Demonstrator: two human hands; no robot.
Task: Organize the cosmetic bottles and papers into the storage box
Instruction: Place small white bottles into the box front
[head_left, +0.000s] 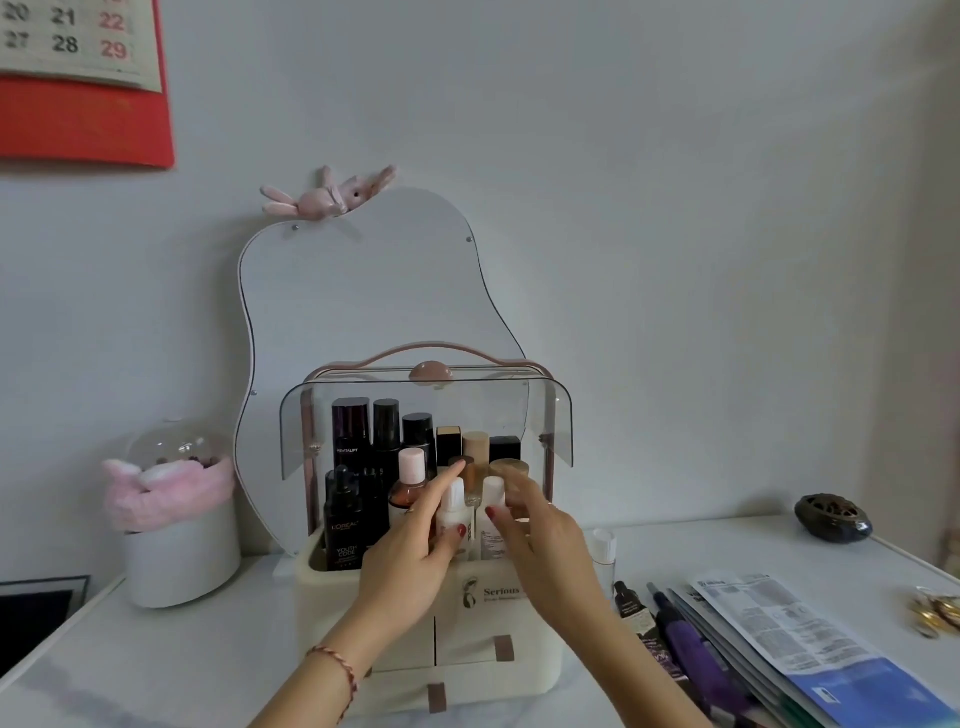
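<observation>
Head view: we have both hands inside the top compartment of the storage box (363, 587), its clear lid (431, 415) swung up. Left hand (415, 551) has thumb and fingers closed round a small white dropper bottle (453, 512) in the front row, index finger stretched past it toward the amber-capped bottle (464, 470) behind. Right hand (535, 525) curls round a second white bottle (492, 519); thumb sits on its front, fingers go behind, and we can't tell how firmly it's pinched. Back rows are already packed: tall black bottles (363, 431) at left, a pink-capped bottle (411, 480) mid, wood-capped ones at right. Our read: we're seating the two white bottles upright in the front row. To do it well we keep them vertical, lower them straight down into the gap, and let go one hand at a time so neighbours don't topple. We should watch the knuckles against the lid edge. Still outside the box: a white tube (604, 553) just beside its right wall, small dark and purple bottles (675, 639) lying on the table (182, 665), and the papers (795, 639) stacked next to them. Drawers look shut; the papers likely go there, folded.
</observation>
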